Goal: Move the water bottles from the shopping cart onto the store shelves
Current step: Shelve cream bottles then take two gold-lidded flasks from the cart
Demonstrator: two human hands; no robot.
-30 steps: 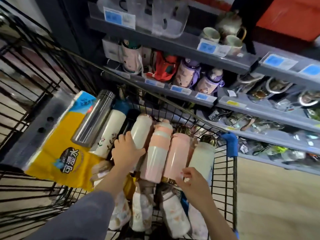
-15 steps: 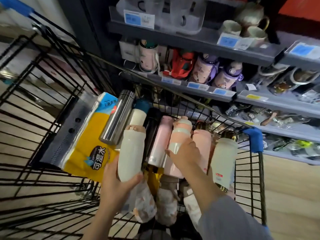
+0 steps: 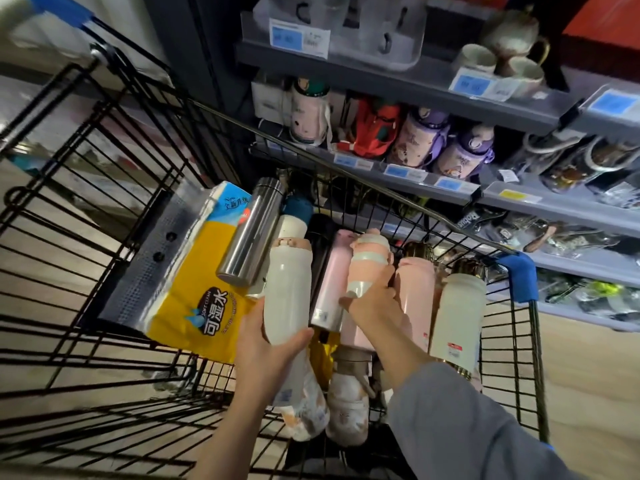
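Left hand: my left hand grips the lower end of a white bottle, thumb curled across its base, fingers behind it out of sight.
White bottle: raised above the other bottles in the cart, its peach cap pointing away from me toward the shelves.
Right hand: my right hand is curled round the pink-and-mint bottle, thumb on its left side, fingers on its right, at the lower mint band.
Pink-and-mint bottle: in the cart, between a pale pink bottle on its left and a salmon bottle on its right, touching both.
Sleeve: a grey sleeve covers my right forearm.
Other bottles: a cream bottle lies at the right end of the row; a steel flask rests on a yellow tissue pack at the left; patterned bottles lie nearer me.
Cart: the black wire cart stands against the shelves, with a blue corner guard on its right.
Shelves: the shelf just beyond the cart holds a red bottle and purple bottles, upright.
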